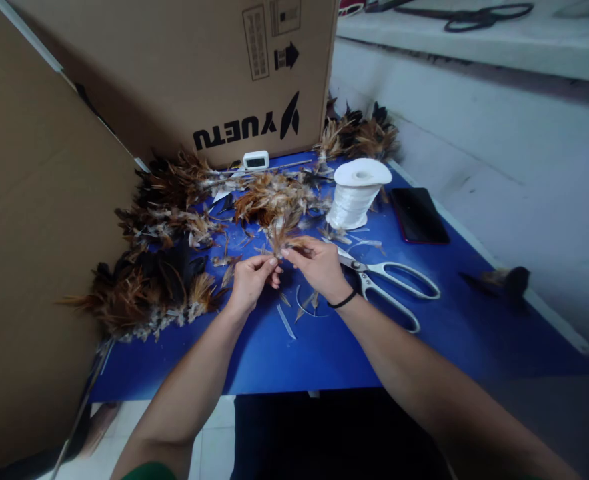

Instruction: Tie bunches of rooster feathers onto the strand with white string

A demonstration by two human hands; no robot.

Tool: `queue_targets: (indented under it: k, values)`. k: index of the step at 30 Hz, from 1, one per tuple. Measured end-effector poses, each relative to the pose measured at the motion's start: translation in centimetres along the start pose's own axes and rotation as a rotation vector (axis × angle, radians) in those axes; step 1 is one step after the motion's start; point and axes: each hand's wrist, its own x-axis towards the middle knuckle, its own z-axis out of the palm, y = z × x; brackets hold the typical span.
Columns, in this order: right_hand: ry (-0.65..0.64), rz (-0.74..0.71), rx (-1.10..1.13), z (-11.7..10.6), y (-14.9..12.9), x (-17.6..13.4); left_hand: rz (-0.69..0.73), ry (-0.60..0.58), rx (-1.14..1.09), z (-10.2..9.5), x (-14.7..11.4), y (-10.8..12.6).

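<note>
Above the middle of the blue table, my two hands meet at a small bunch of brown feathers [283, 233]. My left hand [252, 281] pinches with thumb and forefinger at the lower end of the bunch, other fingers curled. My right hand [319, 268], a black band at its wrist, has its fingers closed on the same feathers. The exact grip at the fingertips is too small to make out. Just beyond lies a pile of tan feathers [274, 195]. Large white-handled scissors [399, 283] lie right of my right hand, and a spool of white ribbon [354, 197] stands behind it.
Dark and brown feather bundles [139, 287] line the table's left side, more [367, 137] at the back right. A cardboard box [174, 73] rises behind, beside a small white digital device [256, 160]. A phone [419, 215] lies right; black scissors [474, 15] rest on a ledge.
</note>
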Motion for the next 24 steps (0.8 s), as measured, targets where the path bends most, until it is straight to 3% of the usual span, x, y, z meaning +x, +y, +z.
queue_targets:
  k: [24]
  values:
    - [-0.063,0.127,0.092,0.06,-0.11,0.04,0.041,0.001,-0.011,-0.11,0.02,0.19]
